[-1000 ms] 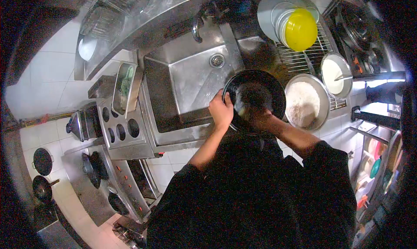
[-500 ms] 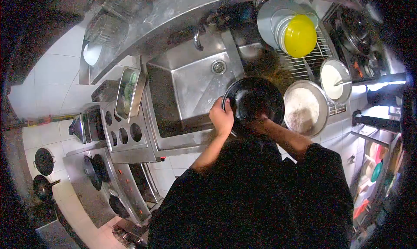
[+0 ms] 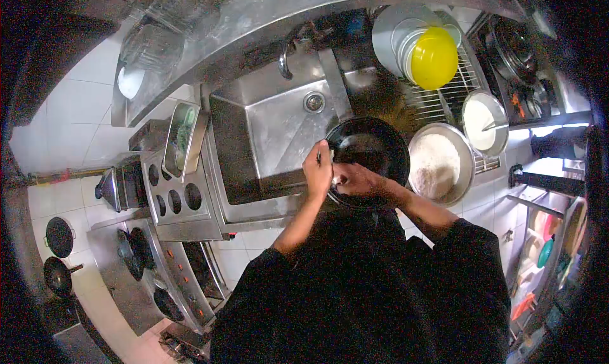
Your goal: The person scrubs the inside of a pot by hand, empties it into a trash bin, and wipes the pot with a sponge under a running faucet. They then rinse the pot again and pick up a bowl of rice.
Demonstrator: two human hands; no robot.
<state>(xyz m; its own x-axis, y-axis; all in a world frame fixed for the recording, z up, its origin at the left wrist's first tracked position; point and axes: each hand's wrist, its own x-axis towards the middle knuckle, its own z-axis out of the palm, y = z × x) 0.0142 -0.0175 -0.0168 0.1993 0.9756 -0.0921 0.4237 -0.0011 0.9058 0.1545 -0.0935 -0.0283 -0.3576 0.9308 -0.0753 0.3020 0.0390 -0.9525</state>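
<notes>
Stainless steel is lining this cramped kitchen, its counter wrapping around a deep steel sink (image 3: 279,132). The left hand (image 3: 318,167) is clamping the near rim of a round black pan (image 3: 374,147), fingers hooked over the edge. The right hand (image 3: 356,180) is pressing down inside the pan, curled beside something pale; whether it is gripping it I cannot tell. The pan is sitting at the sink's right edge, just beside a round steel tray of white grains (image 3: 438,164). Rubbing well here is probably calling for a firm rim grip, so the pan is not rocking, and even pressure. A yellow bowl (image 3: 434,58) is resting on the wire rack (image 3: 460,91) beyond.
</notes>
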